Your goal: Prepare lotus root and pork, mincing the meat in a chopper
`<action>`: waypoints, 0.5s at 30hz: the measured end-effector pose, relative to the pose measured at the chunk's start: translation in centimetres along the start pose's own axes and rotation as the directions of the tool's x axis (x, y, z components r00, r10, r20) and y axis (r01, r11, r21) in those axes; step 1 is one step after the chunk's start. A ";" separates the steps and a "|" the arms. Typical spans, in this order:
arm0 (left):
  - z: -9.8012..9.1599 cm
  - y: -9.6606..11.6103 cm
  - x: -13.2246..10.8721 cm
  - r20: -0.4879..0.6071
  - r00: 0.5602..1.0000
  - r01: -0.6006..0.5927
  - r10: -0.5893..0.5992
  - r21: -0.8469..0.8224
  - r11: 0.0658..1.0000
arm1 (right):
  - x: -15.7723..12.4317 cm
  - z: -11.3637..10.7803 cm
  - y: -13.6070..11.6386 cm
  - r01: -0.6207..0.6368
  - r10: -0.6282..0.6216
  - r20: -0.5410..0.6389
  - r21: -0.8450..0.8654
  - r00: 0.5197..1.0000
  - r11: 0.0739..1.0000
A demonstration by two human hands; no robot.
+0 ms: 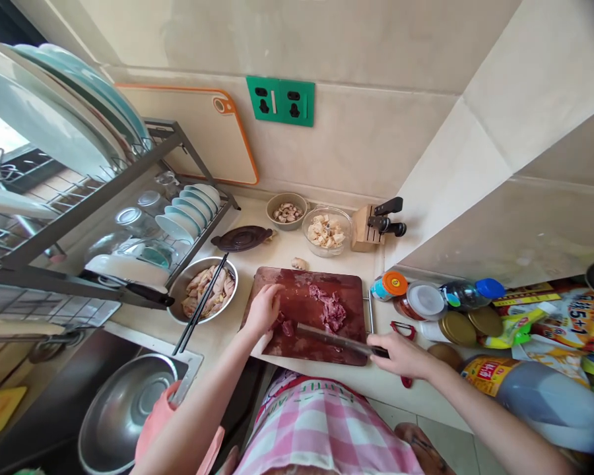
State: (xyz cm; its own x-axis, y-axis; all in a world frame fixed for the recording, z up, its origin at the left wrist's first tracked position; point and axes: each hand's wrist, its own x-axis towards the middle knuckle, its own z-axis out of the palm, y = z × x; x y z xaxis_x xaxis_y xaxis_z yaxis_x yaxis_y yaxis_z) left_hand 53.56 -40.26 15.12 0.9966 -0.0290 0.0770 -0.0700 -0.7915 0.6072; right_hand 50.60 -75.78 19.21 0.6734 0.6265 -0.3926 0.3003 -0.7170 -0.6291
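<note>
A dark red cutting board (pixel 301 287) lies on the counter in front of me. My right hand (pixel 398 355) is closed around the handle of a kitchen knife (pixel 327 337), its blade lying low over the board and pointing left. At the board's left side, my left hand (pixel 266 309) has its fingers curled and closed at a small piece of raw meat (pixel 288 328); the fingertips' contact is partly hidden. The knife tip is just right of that piece. Sliced raw meat (pixel 333 313) sits in a heap on the board's right half.
Left of the board stands a metal bowl (pixel 233 265) of raw chicken pieces with chopsticks (pixel 200 303) across it. Behind are a basket (pixel 268 210), a glass bowl (pixel 307 243) and a knife block (pixel 360 227). Jars (pixel 458 328) crowd the right; a dish rack (pixel 175 138) stands left.
</note>
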 end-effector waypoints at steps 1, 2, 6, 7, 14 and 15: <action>0.4 -0.3 1.5 0.036 0.999 0.002 -0.002 0.001 1.000 | -0.4 0.1 0.3 0.021 -0.020 0.031 -0.039 0.999 0.999; 1.0 -0.4 2.9 0.081 0.997 -0.003 0.002 0.004 1.000 | -0.5 0.1 0.7 0.035 -0.031 0.054 -0.072 0.998 0.997; 4.4 0.6 6.9 0.211 0.975 -0.065 0.067 -0.014 0.998 | 0.8 -0.6 2.0 -0.013 0.017 0.017 -0.185 1.000 0.983; 5.2 1.2 7.4 0.247 0.965 -0.085 0.089 -0.027 0.996 | 1.4 -1.0 2.2 -0.038 0.036 -0.016 -0.198 0.999 0.979; 5.2 3.6 7.9 0.490 0.838 -0.197 0.240 -0.139 0.971 | 3.0 -1.9 1.4 -0.060 0.000 -0.164 -0.359 0.986 0.931; 4.6 3.8 7.8 0.497 0.829 -0.212 0.257 -0.147 0.966 | 2.7 -1.6 1.1 -0.048 -0.020 -0.160 -0.408 0.987 0.912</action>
State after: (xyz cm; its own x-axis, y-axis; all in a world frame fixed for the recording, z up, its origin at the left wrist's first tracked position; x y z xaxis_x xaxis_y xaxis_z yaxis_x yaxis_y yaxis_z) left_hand 61.25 -46.31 14.45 0.8298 -0.5307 -0.1727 -0.2851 -0.6690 0.6864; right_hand 53.85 -75.33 18.51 0.7667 0.5838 -0.2672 0.5174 -0.8082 -0.2813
